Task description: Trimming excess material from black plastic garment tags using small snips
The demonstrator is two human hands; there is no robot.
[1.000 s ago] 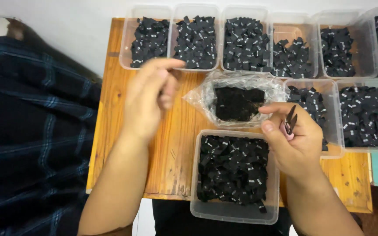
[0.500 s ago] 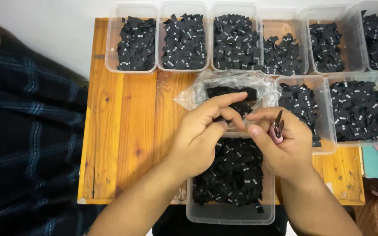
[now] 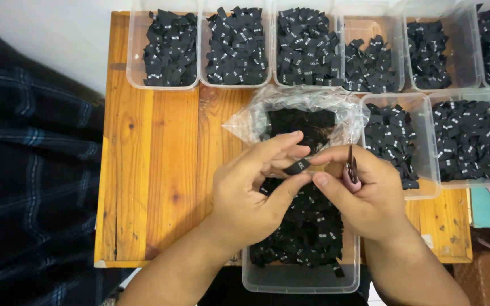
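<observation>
- Nearest, a clear plastic tub (image 3: 300, 277) of small black woven labels sits under both hands.
- Left hand (image 3: 245, 195) and right hand (image 3: 370, 198) each pinch one black label (image 3: 299, 166); the right grip also holds small snips (image 3: 350, 167).
- This looks like a sorting or trimming step.
- Beyond, a clear bag (image 3: 301, 116) and far tubs (image 3: 233, 45) crowd the wooden slatted worktop (image 3: 154, 170).

Both hands hide much of the near tub (image 3: 301, 279).

You have a single head view, looking almost straight down from close above the wooden table (image 3: 160, 170). Its near edge sits at the bottom, the far row of clear tubs (image 3: 168, 85) along the top.
</observation>
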